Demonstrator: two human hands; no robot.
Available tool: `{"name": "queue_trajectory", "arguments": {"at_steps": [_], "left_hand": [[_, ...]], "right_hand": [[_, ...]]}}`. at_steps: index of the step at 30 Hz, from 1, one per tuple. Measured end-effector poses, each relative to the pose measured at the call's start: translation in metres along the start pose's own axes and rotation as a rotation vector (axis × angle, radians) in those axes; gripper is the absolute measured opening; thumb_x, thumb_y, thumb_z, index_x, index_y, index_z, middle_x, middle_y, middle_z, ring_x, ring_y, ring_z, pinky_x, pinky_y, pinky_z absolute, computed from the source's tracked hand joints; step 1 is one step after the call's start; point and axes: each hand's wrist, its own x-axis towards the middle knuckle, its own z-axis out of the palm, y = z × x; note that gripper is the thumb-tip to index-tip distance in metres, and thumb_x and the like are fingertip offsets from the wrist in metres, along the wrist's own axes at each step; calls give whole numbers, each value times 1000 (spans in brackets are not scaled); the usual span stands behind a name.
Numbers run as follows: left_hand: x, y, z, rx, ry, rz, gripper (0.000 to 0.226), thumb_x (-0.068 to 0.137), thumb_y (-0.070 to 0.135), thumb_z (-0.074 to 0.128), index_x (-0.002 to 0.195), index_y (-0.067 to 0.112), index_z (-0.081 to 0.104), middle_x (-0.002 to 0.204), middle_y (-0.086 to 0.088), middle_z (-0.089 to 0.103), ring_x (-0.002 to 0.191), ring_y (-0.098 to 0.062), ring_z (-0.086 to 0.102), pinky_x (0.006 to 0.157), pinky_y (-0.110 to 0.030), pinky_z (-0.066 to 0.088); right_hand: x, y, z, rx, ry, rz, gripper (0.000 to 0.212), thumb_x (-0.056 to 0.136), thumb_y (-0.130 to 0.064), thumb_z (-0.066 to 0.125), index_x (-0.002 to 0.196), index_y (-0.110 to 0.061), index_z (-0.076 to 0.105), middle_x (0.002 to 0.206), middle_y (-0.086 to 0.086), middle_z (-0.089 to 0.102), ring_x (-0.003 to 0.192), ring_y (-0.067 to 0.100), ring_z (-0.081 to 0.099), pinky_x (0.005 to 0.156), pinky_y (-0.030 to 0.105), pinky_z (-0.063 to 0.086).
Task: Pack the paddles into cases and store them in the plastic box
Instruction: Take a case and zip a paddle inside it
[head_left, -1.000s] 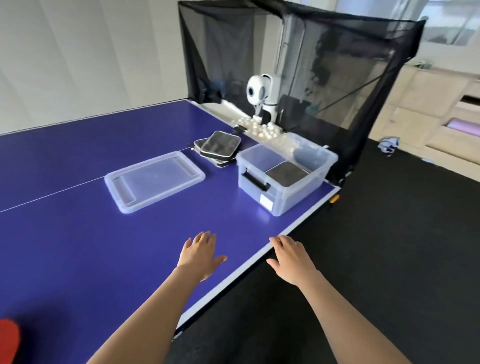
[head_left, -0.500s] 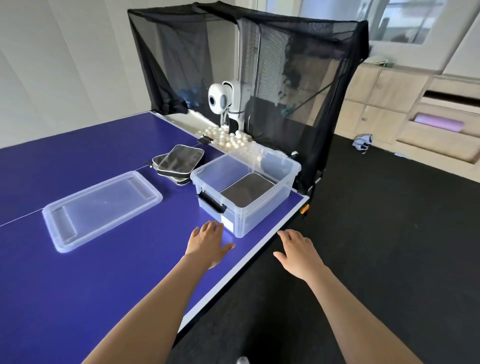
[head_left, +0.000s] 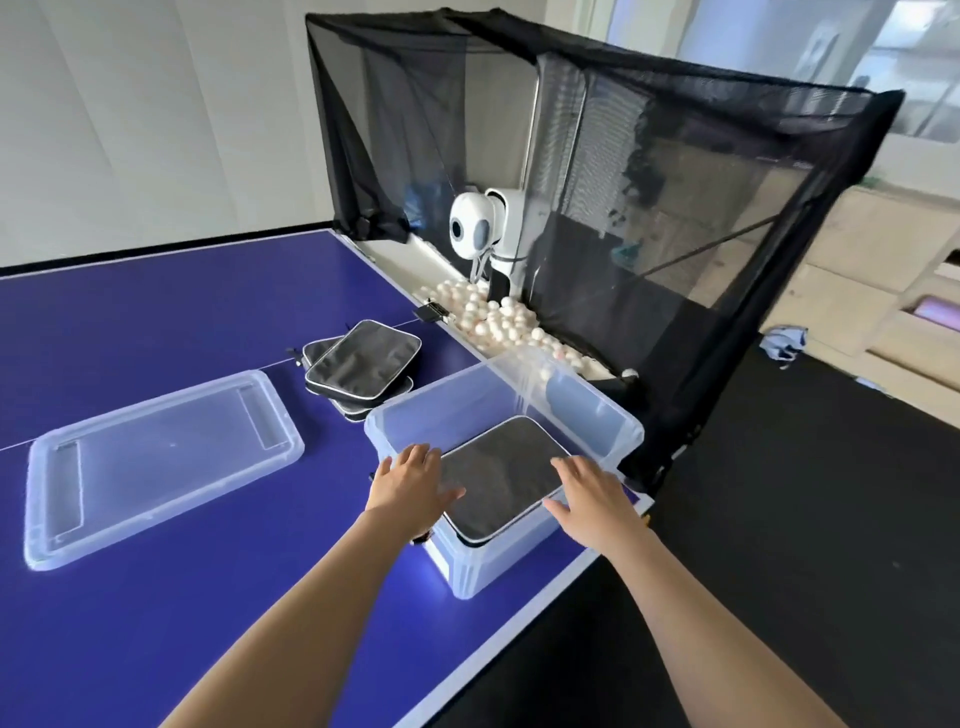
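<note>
No legible text or labels anywhere

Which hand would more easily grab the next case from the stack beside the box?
Probably the left hand. It hovers open at the box's left rim, the side where the stacked cases lie. The right hand is at the far rim and would have to cross over the box.

clear plastic box (head_left: 582, 415), lid off, near the table's edge; one black paddle case (head_left: 498, 475) with pale piping flat inside. stack of matching cases (head_left: 361, 366) just behind. clear lid (head_left: 156, 462) flat, left.
</note>
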Motion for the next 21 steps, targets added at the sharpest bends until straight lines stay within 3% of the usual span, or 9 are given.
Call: {"name": "queue_trajectory", "arguments": {"at_steps": [8, 16, 21], "left_hand": [[63, -8, 3, -31, 31, -120, 70, 95, 54, 43, 149, 15, 24, 157, -2, 23, 145, -17, 22, 118, -37, 16], [128, -28, -7, -39, 117, -421, 70, 94, 55, 45, 148, 15, 27, 155, -1, 27, 142, -17, 27, 116, -36, 20], [152, -40, -15, -71, 160, -563, 70, 94, 53, 46, 149, 15, 25, 158, 0, 23, 145, -17, 21, 118, -39, 18]], "right_hand": [[109, -2, -1, 7, 2, -183, 57, 96, -42, 46, 143, -13, 31, 142, 8, 43, 129, 28, 43, 104, 38, 37], [251, -5, -8, 38, -59, -424, 59, 97, -41, 45, 145, -12, 27, 145, 8, 37, 132, 28, 39, 104, 39, 36], [313, -12, -15, 56, -66, -563, 56, 97, -39, 46, 142, -9, 30, 142, 9, 40, 132, 27, 37, 103, 40, 37]]}}
